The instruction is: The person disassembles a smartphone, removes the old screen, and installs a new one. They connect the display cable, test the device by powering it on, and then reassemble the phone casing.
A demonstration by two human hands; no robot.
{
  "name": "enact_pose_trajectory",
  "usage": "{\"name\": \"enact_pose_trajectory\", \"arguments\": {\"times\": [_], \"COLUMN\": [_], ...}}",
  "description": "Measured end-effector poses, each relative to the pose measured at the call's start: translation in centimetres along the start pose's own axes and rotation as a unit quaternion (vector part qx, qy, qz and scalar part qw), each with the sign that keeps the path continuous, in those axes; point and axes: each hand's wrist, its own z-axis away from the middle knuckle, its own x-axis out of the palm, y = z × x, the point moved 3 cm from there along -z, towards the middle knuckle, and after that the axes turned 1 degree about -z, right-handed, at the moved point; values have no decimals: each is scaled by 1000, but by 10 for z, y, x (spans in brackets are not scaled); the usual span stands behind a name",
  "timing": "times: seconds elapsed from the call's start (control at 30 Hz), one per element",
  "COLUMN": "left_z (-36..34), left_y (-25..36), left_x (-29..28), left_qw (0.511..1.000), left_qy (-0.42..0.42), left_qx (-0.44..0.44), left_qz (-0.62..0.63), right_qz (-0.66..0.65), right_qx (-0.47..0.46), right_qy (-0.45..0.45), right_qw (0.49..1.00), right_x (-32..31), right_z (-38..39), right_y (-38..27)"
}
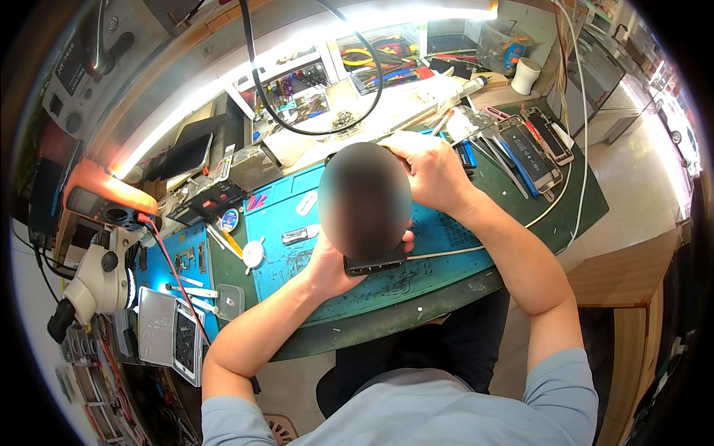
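Note:
My left hand [331, 266] grips a black phone [366, 266] from below, its fingertips showing at the right edge. A blurred dark oval covers most of the phone, so its face cannot be made out. At the phone's upper right corner my right hand [433, 169] is closed with bent fingers; what they pinch is hidden. Both hands are over a blue work mat [290, 264] on a green bench. A white cable [461, 251] runs rightward from beside the phone's lower end. Left of the phone, a small dark part [300, 236] lies on the mat.
An orange multimeter [111, 197] and a microscope [97, 279] stand at the left, near an open grey case [165, 327]. Opened phones [529, 152] and tweezers [507, 165] lie at the right. Tool bins [379, 59] line the back, with a black cable loop [256, 82] before them.

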Motion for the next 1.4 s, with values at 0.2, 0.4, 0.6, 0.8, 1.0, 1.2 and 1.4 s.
{"name": "enact_pose_trajectory", "arguments": {"times": [0.2,0.4,0.6,0.8,1.0,1.2,1.4], "left_z": [0,0,1,1,2,3,3], "left_y": [0,0,0,-1,1,1,1], "left_x": [1,2,3,3,11,14,14], "left_qw": [1000,1000,1000,999,996,994,992], "left_qy": [7,10,8,-11,-12,8,10], "left_qx": [-7,-12,-13,-8,-10,-19,-17], "left_qz": [12,13,14,-31,-83,-106,-124], "right_qz": [2,-7,-79,-421,-443,-428,-408], "right_qx": [0,-14,41,194,181,141,134], "right_qy": [-12,21,-5,-41,-115,-144,-144], "right_qw": [1000,1000,996,885,870,881,892], "right_x": [-1,3,-1,-16,-28,-31,-36], "right_z": [0,1,-1,-11,-12,-13,-15], "right_y": [-1,3,5,9,6,13,10]}}
